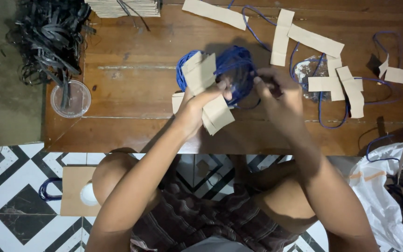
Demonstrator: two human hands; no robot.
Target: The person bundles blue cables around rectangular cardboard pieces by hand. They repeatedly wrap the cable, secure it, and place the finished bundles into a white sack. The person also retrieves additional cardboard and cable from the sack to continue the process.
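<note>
I see the bundle of thin blue cord loops [234, 70] lying on the low brown wooden table [131, 93], between the two hands. I judge it light, limp and prone to tangling, best gripped where the loops bunch together. My left hand [199, 105] pinches a sheaf of tan cardboard strips [208, 88] against the cord; these look stiff but bendable. My right hand [276, 95] has its fingertips pressed together on the loops' right edge. More tan strips [316, 42] lie scattered beyond, and a clear plastic cup [71, 98] stands well apart.
</note>
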